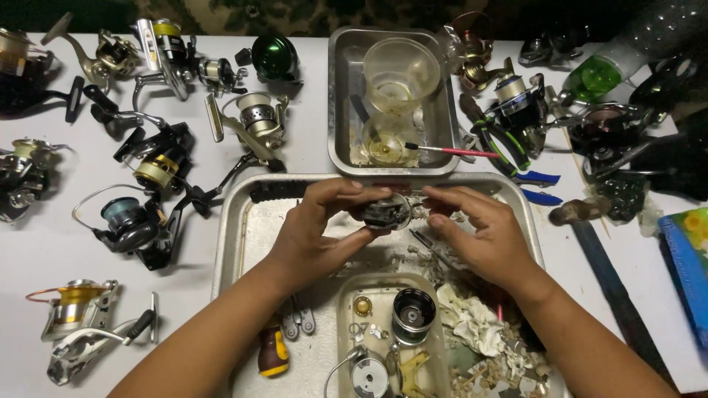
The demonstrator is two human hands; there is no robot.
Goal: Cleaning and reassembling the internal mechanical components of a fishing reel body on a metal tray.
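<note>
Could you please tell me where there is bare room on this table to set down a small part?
Bare white table lies left of the large metal tray, between the black reel and the gold-spooled reel. The right side, around the green bottle, is crowded with tools.

Left of tray [234,243]: reels [140,221] crowd the table [44,250]; bare strip between them and the gold reel [81,317].
Tray, upper left: bare metal, open.
Tray, lower right: small pan [346,295], spool [413,315], rags [472,320] fill it.
Behind hands: steel pan [339,96] with cups [400,70] blocks.
Right: pliers [516,158], reels, flat bar [612,287] clutter.
</note>
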